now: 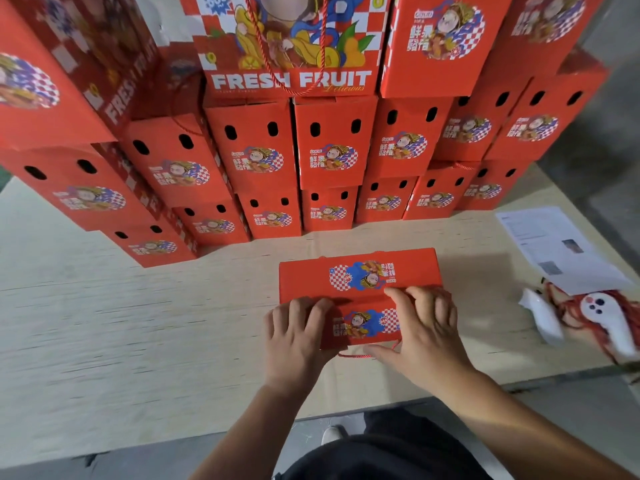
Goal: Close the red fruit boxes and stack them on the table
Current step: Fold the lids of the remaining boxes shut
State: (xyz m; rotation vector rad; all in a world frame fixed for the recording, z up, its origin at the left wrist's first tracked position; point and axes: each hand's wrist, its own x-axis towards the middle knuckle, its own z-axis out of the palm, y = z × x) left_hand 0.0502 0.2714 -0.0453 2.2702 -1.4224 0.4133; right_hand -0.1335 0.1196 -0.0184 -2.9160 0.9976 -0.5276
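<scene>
Pale wood board makes the table (138, 323), and grey floor shows beside it on the right and below its near edge. At the back of the table stands a tall stack of red fruit boxes (329, 150), several rows high, with dark oval holes in their fronts. On the right lie a printed sheet (554, 247), two white controllers (602, 317) and a bunch of red cords (568, 306). One red box (360, 275) lies near the front edge, well apart from the stack. The person's left hand (298, 337) presses on its near flap with spread fingers. The right hand (426, 327) rests on the flap's other end, thumb under the edge, gripping it. A red cord handle (363, 355) hangs between both hands.
</scene>
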